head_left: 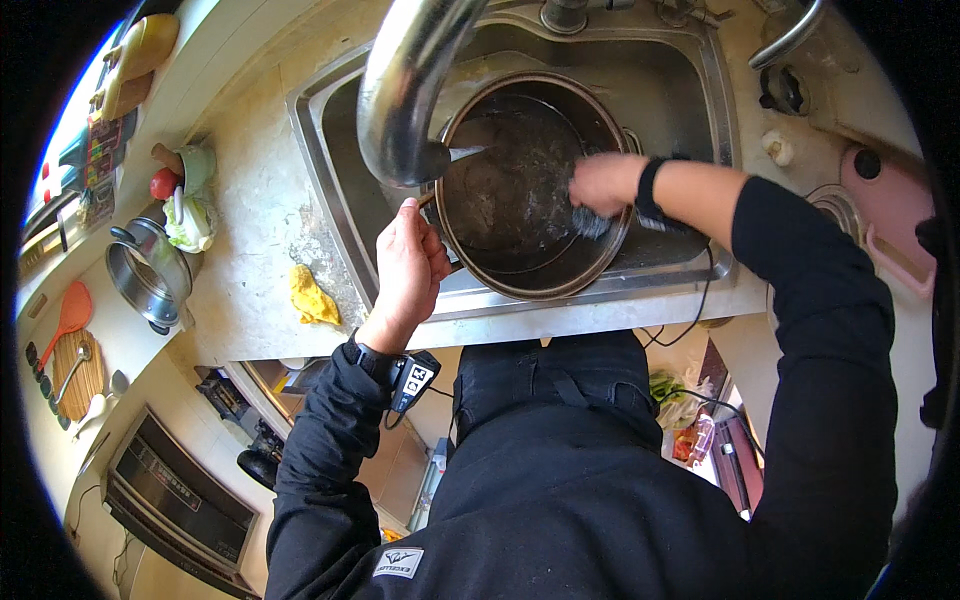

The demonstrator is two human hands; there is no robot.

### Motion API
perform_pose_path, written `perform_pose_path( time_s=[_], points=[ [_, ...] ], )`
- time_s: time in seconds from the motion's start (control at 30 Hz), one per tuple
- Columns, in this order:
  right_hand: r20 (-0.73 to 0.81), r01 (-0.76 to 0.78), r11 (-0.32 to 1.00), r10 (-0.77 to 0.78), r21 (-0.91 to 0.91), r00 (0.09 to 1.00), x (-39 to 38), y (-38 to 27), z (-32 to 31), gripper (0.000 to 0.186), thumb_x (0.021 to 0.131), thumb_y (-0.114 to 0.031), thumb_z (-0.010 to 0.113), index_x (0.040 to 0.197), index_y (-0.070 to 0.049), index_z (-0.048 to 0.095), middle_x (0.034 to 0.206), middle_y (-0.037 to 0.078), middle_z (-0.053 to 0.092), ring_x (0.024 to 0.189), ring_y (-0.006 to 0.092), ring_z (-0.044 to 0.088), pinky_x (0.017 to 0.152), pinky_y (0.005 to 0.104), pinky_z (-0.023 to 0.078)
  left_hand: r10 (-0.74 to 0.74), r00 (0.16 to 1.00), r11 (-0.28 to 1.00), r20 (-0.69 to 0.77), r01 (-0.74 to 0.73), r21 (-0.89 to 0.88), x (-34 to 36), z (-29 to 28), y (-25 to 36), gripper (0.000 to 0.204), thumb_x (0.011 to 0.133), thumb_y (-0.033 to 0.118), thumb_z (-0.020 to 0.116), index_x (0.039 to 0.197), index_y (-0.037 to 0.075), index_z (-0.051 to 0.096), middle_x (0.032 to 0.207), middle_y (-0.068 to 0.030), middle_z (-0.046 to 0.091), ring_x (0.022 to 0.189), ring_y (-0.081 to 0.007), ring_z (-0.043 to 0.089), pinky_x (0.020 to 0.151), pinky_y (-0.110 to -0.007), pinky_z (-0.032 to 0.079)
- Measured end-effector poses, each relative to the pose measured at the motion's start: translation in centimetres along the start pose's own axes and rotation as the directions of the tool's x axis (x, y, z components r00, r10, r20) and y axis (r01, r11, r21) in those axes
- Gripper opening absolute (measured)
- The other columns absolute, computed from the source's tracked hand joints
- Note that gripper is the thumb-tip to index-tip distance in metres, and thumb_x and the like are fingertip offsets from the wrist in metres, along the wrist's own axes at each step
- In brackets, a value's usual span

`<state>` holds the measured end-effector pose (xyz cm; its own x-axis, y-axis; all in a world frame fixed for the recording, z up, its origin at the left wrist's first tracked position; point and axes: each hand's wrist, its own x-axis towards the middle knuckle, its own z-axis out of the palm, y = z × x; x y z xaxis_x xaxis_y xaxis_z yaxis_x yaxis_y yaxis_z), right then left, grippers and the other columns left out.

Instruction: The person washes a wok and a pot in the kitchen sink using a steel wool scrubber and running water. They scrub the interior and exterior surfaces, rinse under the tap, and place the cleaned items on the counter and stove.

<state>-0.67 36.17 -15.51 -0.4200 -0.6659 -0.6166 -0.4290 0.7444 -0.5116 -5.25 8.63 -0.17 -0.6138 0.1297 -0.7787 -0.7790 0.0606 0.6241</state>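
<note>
A large round metal pot (456, 255) sits in the steel sink, dark inside, with shallow water over its bottom. My left hand (412, 258) is closed around the handle on the pot's left side, thumb on top. Inside the pot, against the right part of its wall, my right hand (607, 182) grips a grey scouring pad (590, 223); fingers partly hide it. A thin stream of water (466, 153) runs from the faucet (400, 110) into the pot.
A yellow cloth (312, 296) lies on the counter left of the sink (345, 215). Farther left are a lidded steel pot (150, 270) and a leafy vegetable (188, 224). A garlic bulb (777, 147) and a pink board (885, 195) are at the right.
</note>
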Motion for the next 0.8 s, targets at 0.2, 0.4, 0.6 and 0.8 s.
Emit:
perform_pose_path(
  time_s=[0.2,0.4,0.6,0.8],
  points=[
    [-0.116,0.122,0.825,-0.069,0.552,0.991,-2.4,-6.1,-0.6,0.043,0.080,-0.017,0.066,0.121,-0.005,0.066,0.120,0.022,0.065,0.115,0.0388,0.059,0.099,0.0457,0.048,0.006,0.999,1.000,0.038,-0.006,0.004,0.1,0.4,-0.1,0.043,0.106,0.039,0.042,0.070,0.018,0.034,0.057,0.0051,0.027,0.045,-0.0082,0.023,0.043,-0.026,0.023],
    [-0.192,-0.292,0.956,0.280,-0.039,0.941,-3.8,-3.6,-0.9,0.016,0.076,-0.011,0.066,0.087,-0.006,0.075,0.095,0.016,0.073,0.103,0.0310,0.067,0.084,0.0438,0.056,-0.001,1.000,1.000,0.027,0.000,0.025,0.0,0.4,0.0,0.044,0.105,0.040,0.042,0.069,0.018,0.033,0.056,0.0050,0.027,0.044,-0.0085,0.023,0.043,-0.027,0.022],
    [-0.140,-0.035,0.934,0.090,0.357,0.986,1.3,-5.5,-1.0,0.032,0.072,-0.006,0.063,0.103,-0.003,0.071,0.105,0.018,0.071,0.102,0.0360,0.066,0.085,0.0455,0.054,-0.028,0.999,0.999,0.027,0.027,0.038,0.0,0.4,0.1,0.044,0.105,0.040,0.042,0.068,0.019,0.033,0.055,0.0055,0.026,0.044,-0.0088,0.023,0.042,-0.027,0.022],
    [-0.256,-0.279,0.949,0.236,-0.145,0.937,5.3,0.8,0.2,0.021,0.083,-0.017,0.064,0.099,-0.013,0.076,0.106,0.007,0.072,0.113,0.0301,0.060,0.081,0.0435,0.056,-0.048,0.996,0.999,0.076,0.047,0.018,0.3,-0.1,0.1,0.044,0.106,0.040,0.041,0.068,0.018,0.031,0.056,0.0043,0.025,0.044,-0.0090,0.021,0.042,-0.027,0.021]
  ],
)
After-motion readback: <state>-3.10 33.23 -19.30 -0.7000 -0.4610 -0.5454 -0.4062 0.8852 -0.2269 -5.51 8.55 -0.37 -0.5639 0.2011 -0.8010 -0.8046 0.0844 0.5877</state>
